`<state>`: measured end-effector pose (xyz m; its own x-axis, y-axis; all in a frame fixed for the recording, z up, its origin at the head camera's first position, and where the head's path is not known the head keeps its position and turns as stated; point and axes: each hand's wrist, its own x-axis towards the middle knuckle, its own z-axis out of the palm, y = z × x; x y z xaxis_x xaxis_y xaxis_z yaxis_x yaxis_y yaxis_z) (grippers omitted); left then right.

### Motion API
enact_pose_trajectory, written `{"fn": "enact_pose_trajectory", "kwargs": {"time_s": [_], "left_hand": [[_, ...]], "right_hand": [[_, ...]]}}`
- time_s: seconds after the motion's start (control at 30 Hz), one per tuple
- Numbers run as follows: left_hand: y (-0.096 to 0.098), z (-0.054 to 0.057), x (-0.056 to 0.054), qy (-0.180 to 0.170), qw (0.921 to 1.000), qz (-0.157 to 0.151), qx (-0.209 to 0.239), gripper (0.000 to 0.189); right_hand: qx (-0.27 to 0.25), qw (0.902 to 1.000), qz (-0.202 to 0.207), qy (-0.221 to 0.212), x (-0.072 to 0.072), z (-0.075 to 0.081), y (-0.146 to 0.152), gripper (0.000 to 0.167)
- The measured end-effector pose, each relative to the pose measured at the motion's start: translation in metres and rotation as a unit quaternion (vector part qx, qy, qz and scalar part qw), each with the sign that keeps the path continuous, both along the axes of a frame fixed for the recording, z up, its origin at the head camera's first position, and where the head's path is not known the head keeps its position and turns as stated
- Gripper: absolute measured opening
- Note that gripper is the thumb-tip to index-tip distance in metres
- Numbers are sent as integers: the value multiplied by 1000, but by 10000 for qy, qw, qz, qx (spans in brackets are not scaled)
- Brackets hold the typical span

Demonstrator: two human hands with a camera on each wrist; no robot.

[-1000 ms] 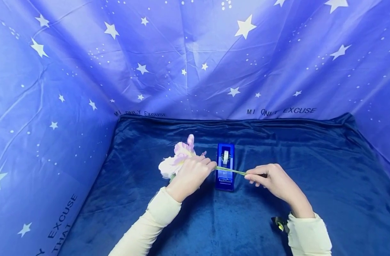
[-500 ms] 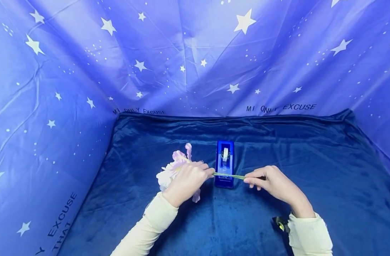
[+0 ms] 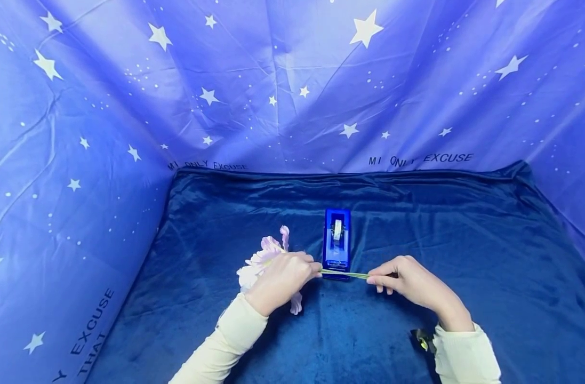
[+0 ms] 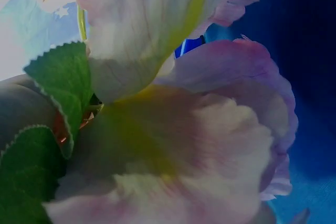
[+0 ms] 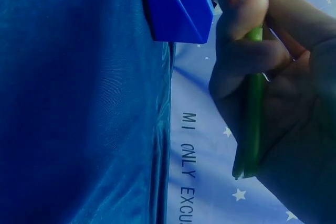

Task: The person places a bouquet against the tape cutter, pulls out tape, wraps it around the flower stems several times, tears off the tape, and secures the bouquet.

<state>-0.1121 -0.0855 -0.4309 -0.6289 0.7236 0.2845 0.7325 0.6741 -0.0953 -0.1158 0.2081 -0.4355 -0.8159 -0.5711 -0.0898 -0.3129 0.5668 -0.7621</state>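
My left hand (image 3: 285,274) grips the green stems (image 3: 345,273) just below pale pink and white artificial flowers (image 3: 254,266). In the left wrist view, ruffled petals (image 4: 199,150) with yellow centres and serrated green leaves (image 4: 63,87) fill most of the picture. Farther along the stems, my right hand (image 3: 402,277) pinches them between thumb and fingers. Their cut ends (image 5: 247,166) lie along its palm in the right wrist view. Between the hands, the stems pass over the near end of a blue tape dispenser (image 3: 329,250), which carries a small roll of tape (image 3: 337,230).
Dark blue velvety cloth (image 3: 201,320) covers the table. Purple-blue curtains with white stars (image 3: 366,29) rise at the back and both sides. Beside the right sleeve (image 3: 466,354) shows a small black object (image 3: 423,340), its wrist device by position.
Both hands have brought the stems toward me, from the dispenser's middle to its near end. The flowers have come down with the left hand. Both hands keep their hold.
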Motion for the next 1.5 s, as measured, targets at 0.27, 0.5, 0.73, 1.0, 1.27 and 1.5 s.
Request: {"fn": "enact_pose_trajectory", "kwargs": {"time_s": [0.27,0.5,0.73,1.0,1.27,1.5], "left_hand": [[4,-10,-2,-403,9992,26,40,18],[10,-16,-3,-479,9988,133,-50,16],[11,-21,-1,-226,9994,208,-143,16],[13,-21,-3,-292,9992,182,-196,15],[14,-20,-5,-489,9986,165,-83,16],[15,-20,-4,-551,9982,222,-94,18]], "right_hand": [[149,9999,66,-31,-3,-5,1,21],[565,9981,-196,133,-2,-6,-1,16],[1083,9934,-118,362,2,-1,-4,14],[1192,9924,-254,157,3,6,-9,24],[1048,9869,-705,1002,-2,7,-24,27],[933,9834,-1020,1175,-5,4,-44,22]]}}
